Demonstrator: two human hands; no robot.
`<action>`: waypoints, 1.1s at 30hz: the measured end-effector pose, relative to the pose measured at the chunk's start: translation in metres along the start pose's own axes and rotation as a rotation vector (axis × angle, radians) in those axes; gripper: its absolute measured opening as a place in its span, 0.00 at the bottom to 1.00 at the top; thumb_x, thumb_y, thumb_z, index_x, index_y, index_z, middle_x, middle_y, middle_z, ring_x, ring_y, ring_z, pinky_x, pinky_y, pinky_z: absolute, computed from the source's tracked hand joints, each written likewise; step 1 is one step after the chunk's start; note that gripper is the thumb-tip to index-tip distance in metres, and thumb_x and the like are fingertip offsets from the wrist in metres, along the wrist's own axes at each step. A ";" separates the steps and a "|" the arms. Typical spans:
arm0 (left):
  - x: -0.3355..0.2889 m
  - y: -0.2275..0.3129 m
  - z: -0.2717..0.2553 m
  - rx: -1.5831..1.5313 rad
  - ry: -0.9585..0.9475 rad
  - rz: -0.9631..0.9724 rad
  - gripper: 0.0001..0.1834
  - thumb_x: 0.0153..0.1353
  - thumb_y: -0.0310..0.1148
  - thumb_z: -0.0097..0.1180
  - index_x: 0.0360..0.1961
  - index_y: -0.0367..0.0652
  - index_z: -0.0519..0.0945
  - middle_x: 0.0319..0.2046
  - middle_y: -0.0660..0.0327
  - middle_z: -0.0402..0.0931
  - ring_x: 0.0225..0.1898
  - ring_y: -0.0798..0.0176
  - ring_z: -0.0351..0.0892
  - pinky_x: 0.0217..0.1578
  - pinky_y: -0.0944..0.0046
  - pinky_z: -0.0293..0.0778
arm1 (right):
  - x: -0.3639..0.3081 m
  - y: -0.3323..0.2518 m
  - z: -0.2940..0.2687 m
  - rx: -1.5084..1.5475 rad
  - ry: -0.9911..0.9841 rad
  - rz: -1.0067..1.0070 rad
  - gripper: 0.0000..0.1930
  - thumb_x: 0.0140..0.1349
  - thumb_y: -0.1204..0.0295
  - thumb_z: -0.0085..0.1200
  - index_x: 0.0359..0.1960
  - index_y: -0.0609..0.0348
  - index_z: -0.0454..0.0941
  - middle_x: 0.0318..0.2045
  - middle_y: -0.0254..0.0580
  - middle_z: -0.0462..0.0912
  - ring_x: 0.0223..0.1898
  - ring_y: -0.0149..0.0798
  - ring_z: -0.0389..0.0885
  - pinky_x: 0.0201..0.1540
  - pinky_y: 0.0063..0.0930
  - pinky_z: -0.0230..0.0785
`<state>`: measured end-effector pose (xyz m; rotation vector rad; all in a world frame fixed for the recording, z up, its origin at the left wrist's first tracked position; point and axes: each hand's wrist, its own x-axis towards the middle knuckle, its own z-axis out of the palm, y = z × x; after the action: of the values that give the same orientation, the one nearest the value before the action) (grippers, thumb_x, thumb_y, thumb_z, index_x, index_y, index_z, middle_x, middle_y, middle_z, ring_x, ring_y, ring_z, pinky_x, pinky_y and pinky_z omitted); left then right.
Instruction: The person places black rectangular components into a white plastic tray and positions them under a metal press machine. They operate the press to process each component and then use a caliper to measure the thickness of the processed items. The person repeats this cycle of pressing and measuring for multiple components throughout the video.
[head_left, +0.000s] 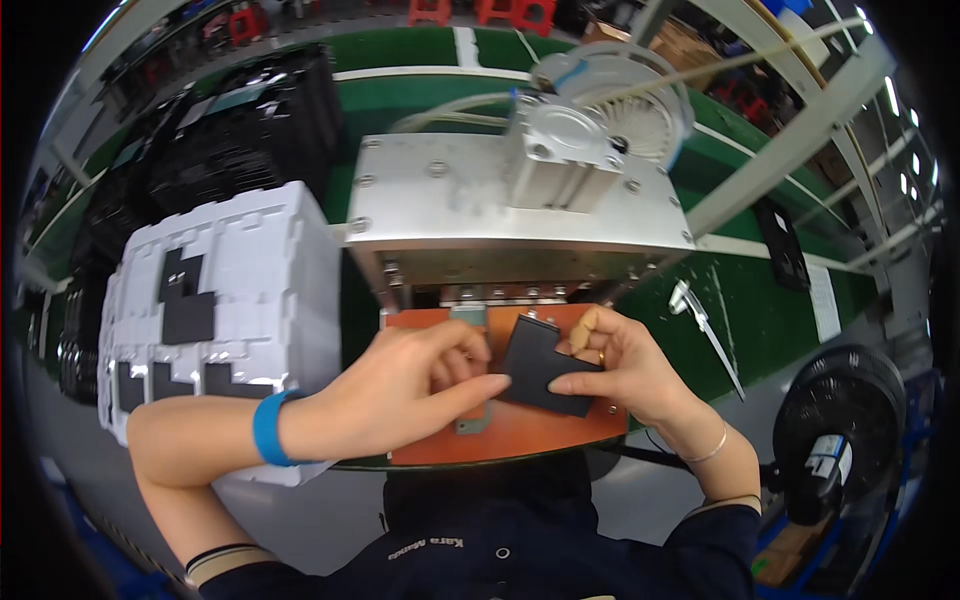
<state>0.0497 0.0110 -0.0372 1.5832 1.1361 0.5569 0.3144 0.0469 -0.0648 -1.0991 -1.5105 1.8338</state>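
A flat black L-shaped piece [535,362] is tilted above the orange base plate of the press. My right hand [630,372] grips its right side, the thumb on top and the fingers curled behind; a tan finger cover shows on one fingertip. My left hand [425,375] is beside the piece's left edge, its thumb tip at that edge and its fingers loosely curled apart from the thumb. Beneath my hands lies the orange plate [420,445], with a grey-green metal strip [468,425] on it, partly covered by my left hand.
A silver press [450,200] with a cylinder on top stands just beyond my hands. White trays [230,250] holding black pieces are stacked at left, with black stacks [240,130] behind. At right lie a caliper [708,335] and a black fan [840,430].
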 end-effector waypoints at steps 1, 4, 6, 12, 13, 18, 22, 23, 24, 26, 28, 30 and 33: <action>-0.001 -0.001 0.003 -0.103 -0.035 0.017 0.11 0.64 0.32 0.61 0.38 0.33 0.76 0.30 0.57 0.81 0.32 0.72 0.81 0.30 0.71 0.74 | -0.001 -0.002 0.007 -0.019 -0.016 -0.051 0.17 0.51 0.88 0.66 0.36 0.61 0.71 0.41 0.37 0.76 0.45 0.27 0.77 0.52 0.23 0.74; -0.020 -0.018 0.003 -0.427 -0.046 0.054 0.11 0.67 0.29 0.58 0.45 0.32 0.76 0.38 0.58 0.83 0.39 0.74 0.80 0.40 0.72 0.76 | 0.006 -0.008 0.040 -0.071 -0.111 -0.218 0.18 0.51 0.88 0.67 0.38 0.62 0.71 0.42 0.40 0.77 0.46 0.29 0.78 0.52 0.27 0.76; -0.043 -0.019 -0.009 -0.519 -0.001 0.047 0.14 0.68 0.27 0.56 0.52 0.33 0.76 0.45 0.59 0.82 0.45 0.73 0.79 0.48 0.71 0.76 | 0.010 -0.018 0.065 0.072 -0.111 -0.223 0.18 0.52 0.88 0.66 0.39 0.63 0.70 0.43 0.41 0.77 0.47 0.31 0.78 0.52 0.27 0.76; -0.130 -0.059 -0.130 -0.141 0.949 0.194 0.25 0.65 0.32 0.61 0.61 0.34 0.73 0.46 0.59 0.82 0.44 0.69 0.81 0.37 0.67 0.78 | 0.043 -0.036 0.125 -0.405 -0.180 -0.585 0.19 0.60 0.72 0.64 0.51 0.63 0.75 0.46 0.42 0.79 0.47 0.36 0.80 0.47 0.30 0.76; -0.146 -0.067 -0.157 0.029 1.182 0.116 0.25 0.65 0.34 0.61 0.62 0.37 0.73 0.46 0.61 0.82 0.43 0.72 0.81 0.34 0.69 0.77 | 0.057 -0.038 0.138 -0.576 -0.187 -0.812 0.16 0.59 0.71 0.64 0.47 0.63 0.77 0.45 0.45 0.80 0.47 0.41 0.79 0.47 0.32 0.74; -0.220 -0.155 -0.256 0.135 1.265 -0.171 0.24 0.64 0.35 0.60 0.60 0.40 0.76 0.44 0.66 0.83 0.41 0.74 0.80 0.39 0.71 0.74 | 0.140 -0.028 0.219 -0.691 -0.246 -1.108 0.18 0.57 0.70 0.63 0.48 0.61 0.77 0.46 0.47 0.79 0.51 0.53 0.74 0.54 0.41 0.68; -0.174 -0.162 -0.247 0.504 1.269 -0.459 0.21 0.57 0.32 0.66 0.53 0.38 0.82 0.51 0.51 0.81 0.46 0.55 0.81 0.49 0.61 0.74 | 0.177 -0.023 0.251 -0.878 -0.164 -1.029 0.20 0.55 0.67 0.65 0.49 0.58 0.78 0.47 0.46 0.79 0.53 0.50 0.73 0.55 0.41 0.67; -0.177 -0.155 -0.238 0.646 1.291 -0.407 0.21 0.57 0.33 0.66 0.53 0.39 0.82 0.53 0.50 0.79 0.50 0.53 0.78 0.51 0.59 0.73 | 0.178 -0.020 0.260 -0.906 -0.164 -0.999 0.20 0.55 0.67 0.66 0.48 0.58 0.78 0.46 0.47 0.79 0.53 0.50 0.73 0.55 0.42 0.67; -0.180 -0.152 -0.233 0.789 1.308 -0.353 0.22 0.57 0.34 0.66 0.53 0.40 0.83 0.55 0.48 0.77 0.53 0.50 0.76 0.54 0.57 0.71 | 0.178 -0.019 0.267 -0.934 -0.163 -0.968 0.20 0.55 0.66 0.66 0.48 0.58 0.78 0.46 0.47 0.79 0.53 0.51 0.73 0.55 0.42 0.67; -0.188 -0.150 -0.228 0.914 1.227 -0.287 0.20 0.62 0.39 0.62 0.55 0.49 0.82 0.59 0.47 0.73 0.60 0.45 0.69 0.61 0.51 0.65 | 0.175 -0.022 0.274 -0.968 -0.183 -0.908 0.16 0.56 0.67 0.65 0.45 0.57 0.78 0.46 0.45 0.79 0.53 0.50 0.72 0.55 0.40 0.65; -0.196 -0.170 -0.228 0.920 1.099 -0.283 0.21 0.64 0.41 0.59 0.58 0.51 0.80 0.63 0.46 0.69 0.63 0.42 0.66 0.64 0.50 0.61 | 0.173 -0.024 0.283 -0.932 -0.187 -0.901 0.13 0.57 0.69 0.64 0.42 0.57 0.77 0.45 0.45 0.79 0.52 0.50 0.73 0.54 0.39 0.66; -0.190 -0.175 -0.226 0.882 0.923 -0.355 0.23 0.68 0.44 0.55 0.62 0.55 0.77 0.69 0.43 0.59 0.69 0.37 0.58 0.69 0.47 0.53 | 0.173 -0.025 0.282 -0.839 -0.137 -0.932 0.09 0.58 0.72 0.62 0.38 0.58 0.76 0.42 0.45 0.80 0.49 0.50 0.75 0.51 0.39 0.68; -0.179 -0.176 -0.233 0.918 0.870 -0.288 0.25 0.67 0.47 0.54 0.62 0.52 0.76 0.68 0.39 0.59 0.69 0.36 0.57 0.69 0.47 0.53 | 0.174 -0.036 0.266 -0.635 -0.165 -0.902 0.07 0.57 0.78 0.60 0.35 0.60 0.75 0.36 0.46 0.80 0.41 0.50 0.79 0.45 0.39 0.72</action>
<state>-0.2860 -0.0362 -0.0876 1.9013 2.4929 0.5745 -0.0059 0.0508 -0.0623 -0.3397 -2.2622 0.8497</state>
